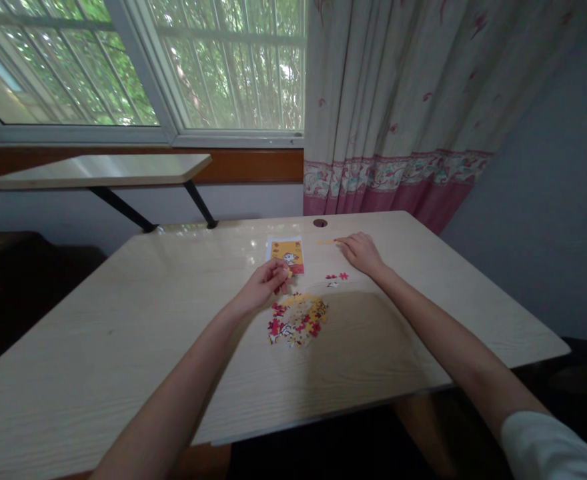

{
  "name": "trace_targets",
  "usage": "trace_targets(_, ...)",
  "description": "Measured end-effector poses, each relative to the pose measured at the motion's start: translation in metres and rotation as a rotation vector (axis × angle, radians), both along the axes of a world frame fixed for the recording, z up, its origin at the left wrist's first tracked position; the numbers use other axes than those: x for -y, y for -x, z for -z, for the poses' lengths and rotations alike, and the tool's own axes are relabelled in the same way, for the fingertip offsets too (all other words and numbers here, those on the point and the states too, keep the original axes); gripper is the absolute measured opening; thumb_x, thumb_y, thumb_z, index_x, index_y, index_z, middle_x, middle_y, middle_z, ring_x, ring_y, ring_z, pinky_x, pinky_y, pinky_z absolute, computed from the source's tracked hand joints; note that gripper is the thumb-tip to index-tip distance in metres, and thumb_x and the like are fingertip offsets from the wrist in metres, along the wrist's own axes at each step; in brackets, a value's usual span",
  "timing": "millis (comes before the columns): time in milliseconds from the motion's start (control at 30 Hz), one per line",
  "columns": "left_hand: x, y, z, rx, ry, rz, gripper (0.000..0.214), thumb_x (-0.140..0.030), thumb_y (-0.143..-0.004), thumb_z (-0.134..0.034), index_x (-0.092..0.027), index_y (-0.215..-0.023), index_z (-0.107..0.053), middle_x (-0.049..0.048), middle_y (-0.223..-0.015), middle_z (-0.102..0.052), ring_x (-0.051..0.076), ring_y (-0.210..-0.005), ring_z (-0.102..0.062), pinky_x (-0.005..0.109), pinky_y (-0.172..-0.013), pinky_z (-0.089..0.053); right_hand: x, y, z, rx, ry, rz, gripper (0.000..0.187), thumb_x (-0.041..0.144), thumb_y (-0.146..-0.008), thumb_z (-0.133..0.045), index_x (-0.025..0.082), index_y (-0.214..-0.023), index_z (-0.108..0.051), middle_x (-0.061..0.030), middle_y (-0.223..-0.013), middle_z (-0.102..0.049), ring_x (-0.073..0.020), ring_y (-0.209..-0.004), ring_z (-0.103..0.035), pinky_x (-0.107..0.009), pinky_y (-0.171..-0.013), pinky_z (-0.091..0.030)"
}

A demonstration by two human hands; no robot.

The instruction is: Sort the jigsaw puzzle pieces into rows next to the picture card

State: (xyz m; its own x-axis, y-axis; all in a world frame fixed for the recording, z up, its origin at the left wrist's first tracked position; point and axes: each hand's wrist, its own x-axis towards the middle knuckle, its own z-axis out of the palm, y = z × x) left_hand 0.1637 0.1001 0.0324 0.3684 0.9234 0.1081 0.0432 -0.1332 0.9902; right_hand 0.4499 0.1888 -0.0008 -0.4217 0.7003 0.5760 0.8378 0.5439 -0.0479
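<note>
The left hand [266, 280] pinches a yellow piece [289, 273] by a picture card [293, 249], its markings illegibly small. The right hand [362, 252] touches a yellow strip [326, 242], grip unclear; puzzle pieces [301, 321] lie heaped on the surface [173, 300].

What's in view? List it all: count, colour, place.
Desk: one, pale, centre
Window: one, pale, behind desk
Sill: one, brown, under window
Curtain: one, cream and pink, right of window
Wall: one, grey, far right
Shelf: one, pale and black, desk's back left
Hole: one, brown, desk's back edge
Card: one, yellow and red, desk's middle
Puzzle pile: one, red, yellow, white, nearer than card
Loose pieces: about three, red and white, right of card
Strip: one, yellow, behind loose pieces
Held piece: one, yellow, before card
Sleeve: one, pale, bottom right
Left hand: one, bare, pinching held piece
Right hand: one, bare, at strip
</note>
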Motion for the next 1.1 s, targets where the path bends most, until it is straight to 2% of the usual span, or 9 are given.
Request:
trace_targets(167,0.004,-0.008,0.005,0.080,0.065,-0.001,0.036,-0.041,-0.069,-0.069,-0.015,-0.089,-0.054,-0.0005,-0.065,-0.061,0.007,-0.049,-0.052,0.018,-0.046,-0.037,0.034,0.049,-0.011,-0.013,-0.130,-0.343,0.026,0.028,-0.090,-0.041,0.018,-0.099,-0.063,-0.0054,-0.080,-0.064,-0.0168,-0.078,-0.050,-0.032,-0.075,-0.032)
trace_targets(300,0.005,-0.011,0.005,0.112,0.078,-0.046,0.037,-0.037,-0.063,-0.074,-0.014,-0.086,-0.056,0.0004,-0.064,-0.064,0.009,-0.050,-0.055,0.021,-0.051,-0.043,0.054,0.076,-0.015,-0.027,-0.170,-0.476,0.024,0.030,-0.089,-0.044,0.020,-0.102,-0.062,-0.0033,-0.077,-0.064,-0.0154,-0.074,-0.051,-0.032,-0.072,-0.031)
trace_targets(467,0.003,-0.012,0.006,0.113,0.045,-0.119,0.029,-0.033,-0.058,-0.076,-0.013,-0.074,-0.061,-0.0015,-0.061,-0.061,0.007,-0.050,-0.053,0.021,-0.051,-0.043,0.057,0.076,-0.011,-0.063,-0.179,-0.504,0.024,0.034,-0.087,-0.048,0.020,-0.101,-0.062,-0.0026,-0.079,-0.065,-0.0148,-0.074,-0.052,-0.032,-0.073,-0.033)
trace_targets(600,0.003,-0.013,0.007,0.093,0.011,-0.146,0.025,-0.029,-0.060,-0.075,-0.013,-0.075,-0.063,-0.0014,-0.060,-0.061,0.007,-0.051,-0.051,0.020,-0.052,-0.043,0.056,0.075,-0.009,-0.094,-0.184,-0.517,0.029,0.041,-0.083,-0.054,0.020,-0.101,-0.062,-0.0023,-0.079,-0.065,-0.0146,-0.074,-0.053,-0.031,-0.072,-0.033)
trace_targets(767,0.004,-0.014,0.006,0.078,-0.036,-0.158,0.026,-0.030,-0.061,-0.074,-0.013,-0.077,-0.063,-0.0018,-0.056,-0.059,0.009,-0.051,-0.053,0.022,-0.053,-0.045,0.056,0.078,-0.009,-0.105,-0.205,-0.510,0.026,0.040,-0.084,-0.053,0.020,-0.097,-0.064,-0.0030,-0.076,-0.064,-0.0142,-0.072,-0.053,-0.031,-0.072,-0.033)
trace_targets(933,0.006,-0.014,0.002,0.060,-0.034,-0.151,0.028,-0.033,-0.060,-0.075,-0.014,-0.076,-0.062,-0.0014,-0.057,-0.060,0.010,-0.052,-0.053,0.023,-0.054,-0.045,0.056,0.077,-0.008,-0.098,-0.132,-0.475,0.028,0.043,-0.083,-0.053,0.024,-0.100,-0.064,-0.0031,-0.079,-0.064,-0.0154,-0.075,-0.053,-0.032,-0.074,-0.035)
trace_targets(1033,0.006,-0.014,0.003,0.056,-0.035,-0.158,0.030,-0.034,-0.060,-0.075,-0.014,-0.078,-0.062,-0.0017,-0.056,-0.059,0.010,-0.051,-0.052,0.023,-0.053,-0.044,0.056,0.077,-0.007,-0.132,-0.122,-0.497,0.027,0.042,-0.083,-0.054,0.023,-0.098,-0.066,-0.0031,-0.078,-0.064,-0.0153,-0.075,-0.053,-0.031,-0.074,-0.035)
trace_targets(1100,0.004,-0.012,0.005,0.041,-0.025,-0.167,0.029,-0.033,-0.061,-0.074,-0.014,-0.078,-0.062,-0.0009,-0.057,-0.060,0.010,-0.053,-0.052,0.023,-0.054,-0.043,0.052,0.074,-0.008,-0.180,-0.108,-0.463,0.025,0.041,-0.084,-0.054,0.023,-0.098,-0.065,-0.0027,-0.078,-0.064,-0.0152,-0.075,-0.054,-0.032,-0.076,-0.035)
